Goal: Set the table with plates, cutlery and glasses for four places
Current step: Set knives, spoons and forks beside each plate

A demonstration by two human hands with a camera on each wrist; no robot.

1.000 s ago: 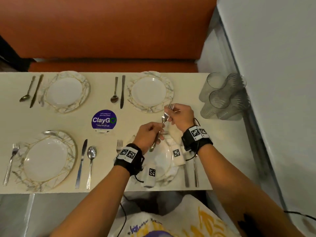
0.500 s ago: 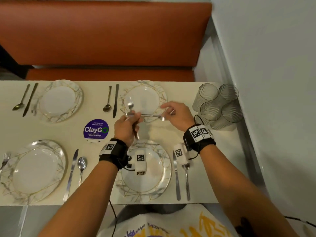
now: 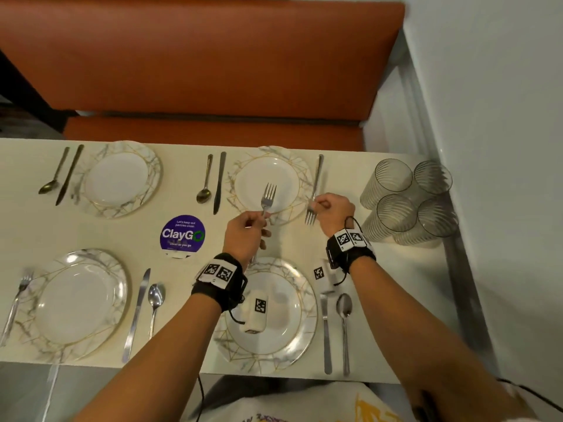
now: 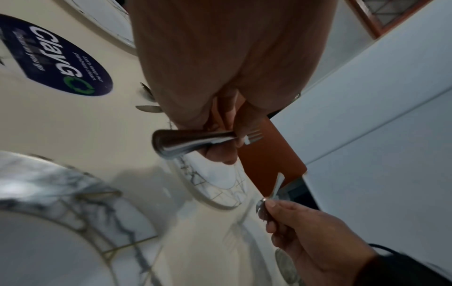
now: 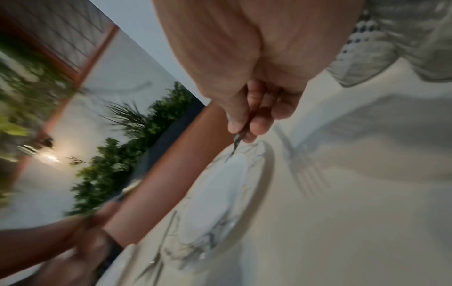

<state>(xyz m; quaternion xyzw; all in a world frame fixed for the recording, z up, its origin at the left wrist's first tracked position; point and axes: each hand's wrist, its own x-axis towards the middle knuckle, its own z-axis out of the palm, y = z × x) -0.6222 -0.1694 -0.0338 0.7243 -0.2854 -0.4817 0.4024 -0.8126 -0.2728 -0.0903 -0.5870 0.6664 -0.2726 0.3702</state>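
My left hand (image 3: 259, 222) grips a fork (image 3: 268, 194) by the handle, tines pointing away, over the near rim of the far-right plate (image 3: 243, 166). The left wrist view shows that fork's handle (image 4: 193, 143) in my curled fingers. My right hand (image 3: 320, 208) pinches a second fork (image 3: 316, 178) just right of that plate, tines toward me and handle pointing away, low over the table. In the right wrist view my fingers (image 5: 247, 125) pinch that fork (image 5: 236, 144). A spoon (image 3: 205, 184) and knife (image 3: 219, 181) lie left of that plate.
Three more plates are laid: far left (image 3: 152, 178), near left (image 3: 118, 287), near right (image 3: 304, 324), each with cutlery beside it. Several clear glasses (image 3: 408, 199) stand clustered at the table's right end by the wall. A purple ClayGo sticker (image 3: 182, 236) marks the middle. An orange bench (image 3: 213, 71) runs behind.
The hands have parted, each keeping one fork. The right hand moved to the right of the far-right plate. The left hand turned its fork tines-away over that plate.
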